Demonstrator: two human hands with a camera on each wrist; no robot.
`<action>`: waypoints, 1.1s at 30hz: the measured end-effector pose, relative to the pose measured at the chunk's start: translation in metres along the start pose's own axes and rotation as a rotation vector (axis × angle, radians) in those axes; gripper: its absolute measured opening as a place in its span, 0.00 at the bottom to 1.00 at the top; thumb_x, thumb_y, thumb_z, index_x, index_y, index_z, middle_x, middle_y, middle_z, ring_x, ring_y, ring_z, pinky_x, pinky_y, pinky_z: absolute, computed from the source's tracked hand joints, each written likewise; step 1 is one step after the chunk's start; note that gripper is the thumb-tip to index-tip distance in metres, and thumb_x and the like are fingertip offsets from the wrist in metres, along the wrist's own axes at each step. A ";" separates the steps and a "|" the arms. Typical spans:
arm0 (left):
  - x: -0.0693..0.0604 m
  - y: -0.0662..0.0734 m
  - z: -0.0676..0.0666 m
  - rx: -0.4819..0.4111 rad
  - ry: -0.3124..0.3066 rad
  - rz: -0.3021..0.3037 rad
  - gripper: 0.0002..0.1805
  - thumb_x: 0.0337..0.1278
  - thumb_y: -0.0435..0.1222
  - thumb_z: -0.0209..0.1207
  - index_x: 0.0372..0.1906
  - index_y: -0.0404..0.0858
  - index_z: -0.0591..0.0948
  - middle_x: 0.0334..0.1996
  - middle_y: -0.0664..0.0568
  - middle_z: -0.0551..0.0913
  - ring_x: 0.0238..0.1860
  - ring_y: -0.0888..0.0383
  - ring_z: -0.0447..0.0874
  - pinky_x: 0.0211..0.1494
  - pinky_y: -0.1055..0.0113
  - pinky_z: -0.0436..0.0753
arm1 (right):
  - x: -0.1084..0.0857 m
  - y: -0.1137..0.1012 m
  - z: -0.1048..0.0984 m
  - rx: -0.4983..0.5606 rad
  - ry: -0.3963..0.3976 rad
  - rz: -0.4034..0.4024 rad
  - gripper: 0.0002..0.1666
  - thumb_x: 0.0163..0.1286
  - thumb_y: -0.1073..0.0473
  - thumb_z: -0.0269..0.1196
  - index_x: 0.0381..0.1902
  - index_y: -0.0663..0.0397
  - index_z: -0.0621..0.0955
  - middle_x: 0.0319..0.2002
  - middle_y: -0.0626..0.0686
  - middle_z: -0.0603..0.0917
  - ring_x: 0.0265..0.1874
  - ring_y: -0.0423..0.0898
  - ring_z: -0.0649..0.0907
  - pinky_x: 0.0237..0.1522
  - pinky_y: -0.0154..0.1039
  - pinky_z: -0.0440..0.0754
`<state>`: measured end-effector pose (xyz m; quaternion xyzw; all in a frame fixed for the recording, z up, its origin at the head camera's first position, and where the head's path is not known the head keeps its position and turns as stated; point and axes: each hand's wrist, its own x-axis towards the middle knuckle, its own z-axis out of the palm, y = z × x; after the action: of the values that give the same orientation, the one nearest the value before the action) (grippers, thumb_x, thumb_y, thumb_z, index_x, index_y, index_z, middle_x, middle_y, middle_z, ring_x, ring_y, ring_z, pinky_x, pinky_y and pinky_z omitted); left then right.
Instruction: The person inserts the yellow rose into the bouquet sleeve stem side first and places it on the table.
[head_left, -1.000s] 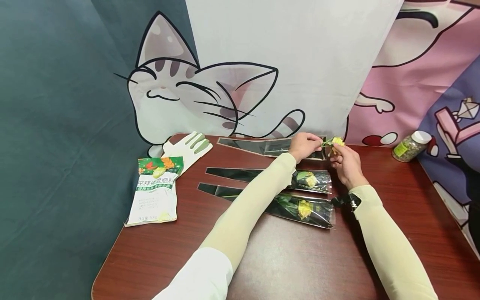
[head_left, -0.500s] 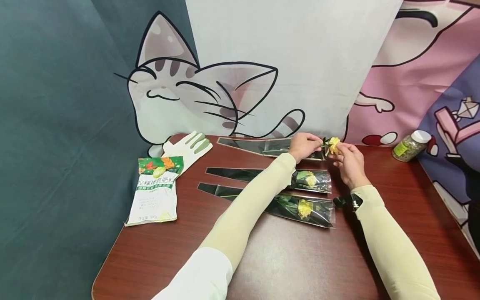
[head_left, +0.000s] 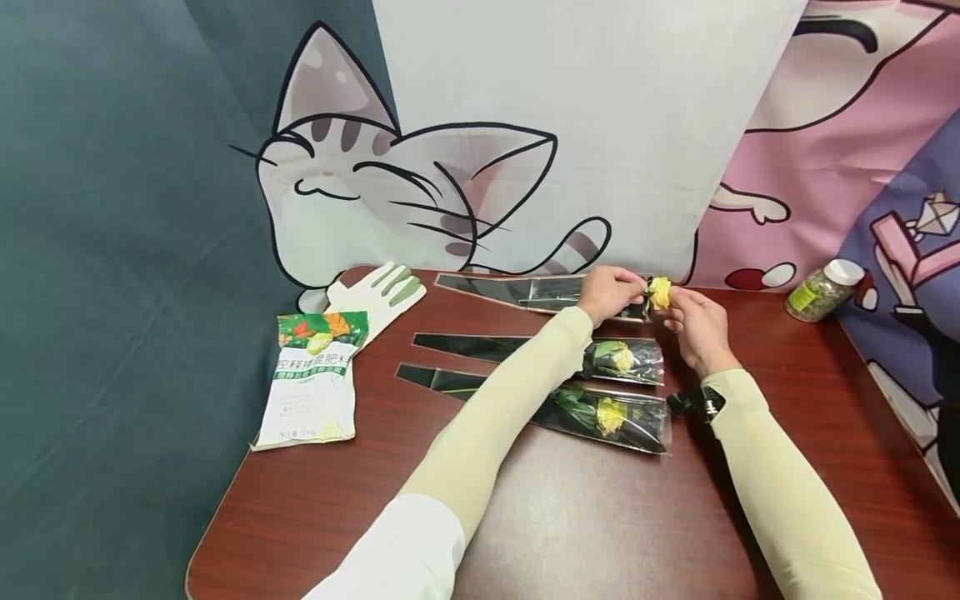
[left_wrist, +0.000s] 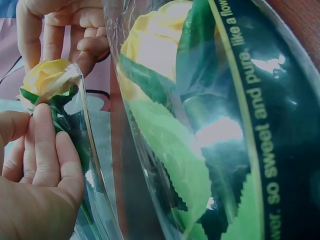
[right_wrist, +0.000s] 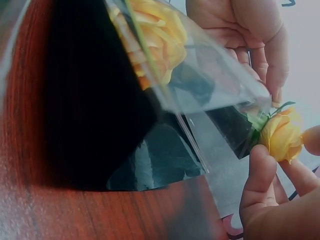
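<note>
My right hand (head_left: 703, 329) holds a yellow rose (head_left: 660, 292) by its bloom at the open right end of the farthest flower sleeve (head_left: 498, 289). The rose's stem runs leftward into that black-backed, clear-fronted sleeve. My left hand (head_left: 609, 293) pinches at the sleeve's mouth, close beneath the bloom. In the left wrist view, the rose (left_wrist: 47, 80) sits partly behind the clear film, its green sepals by my left fingertips (left_wrist: 44, 117). The right wrist view shows the right thumb and fingers about the rose (right_wrist: 283, 135); the left fingertips touch the film edge.
Two sleeved yellow roses, one in the middle sleeve (head_left: 622, 360) and one in the nearest sleeve (head_left: 609, 417), lie below my forearms. At left are a fertilizer bag (head_left: 309, 392) and a white-green glove (head_left: 382, 302). A lidded jar (head_left: 823, 292) stands far right, by the curtain.
The rose has shifted left, its bloom now right against the sleeve's mouth and its stem farther inside. My right hand has turned slightly with it; the left hand stays put.
</note>
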<state>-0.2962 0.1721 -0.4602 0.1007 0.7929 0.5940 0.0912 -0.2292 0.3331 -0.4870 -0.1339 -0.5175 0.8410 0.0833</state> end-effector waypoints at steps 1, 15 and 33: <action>0.000 0.000 0.000 -0.008 -0.003 -0.006 0.04 0.66 0.35 0.70 0.39 0.41 0.94 0.30 0.54 0.94 0.30 0.63 0.94 0.31 0.76 0.86 | 0.000 0.000 0.000 -0.005 -0.001 -0.003 0.05 0.76 0.63 0.67 0.39 0.53 0.89 0.30 0.47 0.90 0.24 0.41 0.88 0.23 0.29 0.84; 0.003 -0.001 0.002 -0.066 -0.013 -0.044 0.04 0.66 0.34 0.71 0.39 0.39 0.93 0.28 0.53 0.93 0.29 0.61 0.94 0.41 0.64 0.92 | 0.004 0.001 0.005 -0.083 -0.015 -0.020 0.04 0.73 0.64 0.70 0.43 0.54 0.84 0.31 0.46 0.90 0.24 0.41 0.89 0.24 0.29 0.84; -0.003 0.009 0.001 0.003 0.000 0.007 0.05 0.65 0.36 0.70 0.37 0.41 0.94 0.29 0.56 0.93 0.26 0.68 0.88 0.32 0.77 0.86 | 0.008 0.005 0.004 -0.340 -0.046 0.014 0.05 0.72 0.61 0.71 0.39 0.43 0.90 0.23 0.41 0.83 0.19 0.35 0.77 0.17 0.28 0.75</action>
<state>-0.2925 0.1751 -0.4515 0.1036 0.7933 0.5932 0.0892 -0.2375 0.3302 -0.4906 -0.1303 -0.6531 0.7448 0.0418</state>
